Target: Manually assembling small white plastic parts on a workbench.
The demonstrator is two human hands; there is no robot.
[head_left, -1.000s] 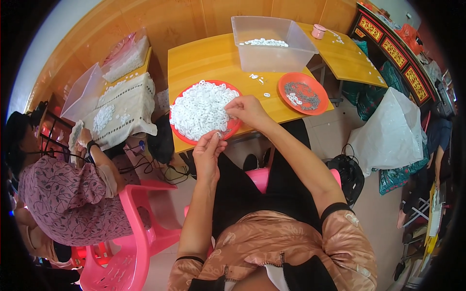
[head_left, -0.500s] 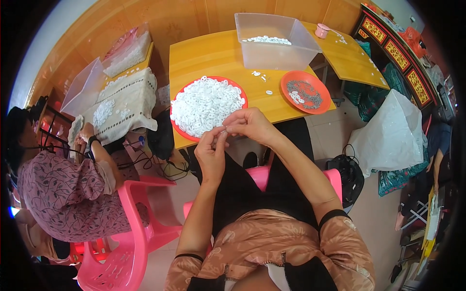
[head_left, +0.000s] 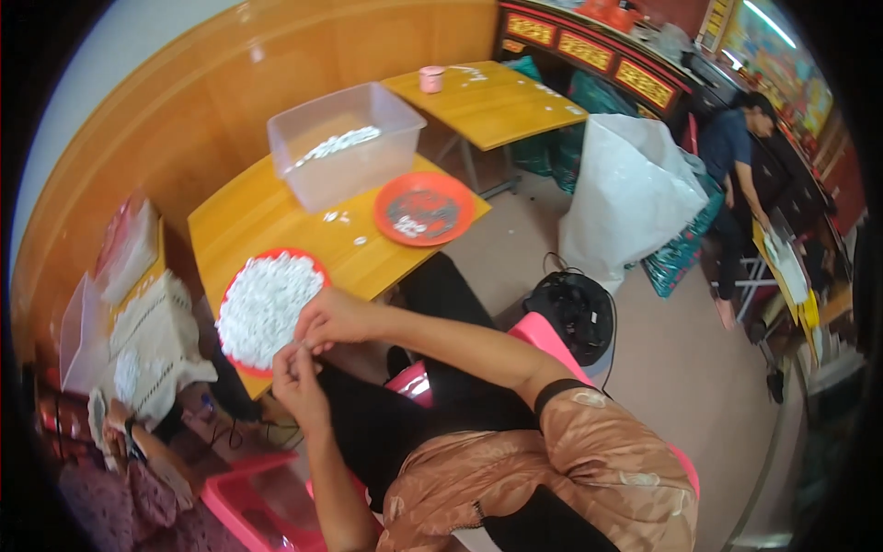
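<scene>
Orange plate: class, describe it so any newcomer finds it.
Start at the large yellow table holding the clear tub. By the tub, near the table's right corner, sits the shallow orange plate. It holds mostly grey pieces, unlike the red plate heaped with white ones.

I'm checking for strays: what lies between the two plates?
In the head view: a loose white piece on the yellow table, others nearer the bin.

Over my feed I cannot tell what lies between the fingertips of the left hand [head_left: 300, 385] and right hand [head_left: 338, 318]: too small, too blurred. The white pieces [head_left: 267, 305] smear together. The lower edge cuts off the brown shirt [head_left: 612, 451] and a pink chair [head_left: 262, 467].
</scene>
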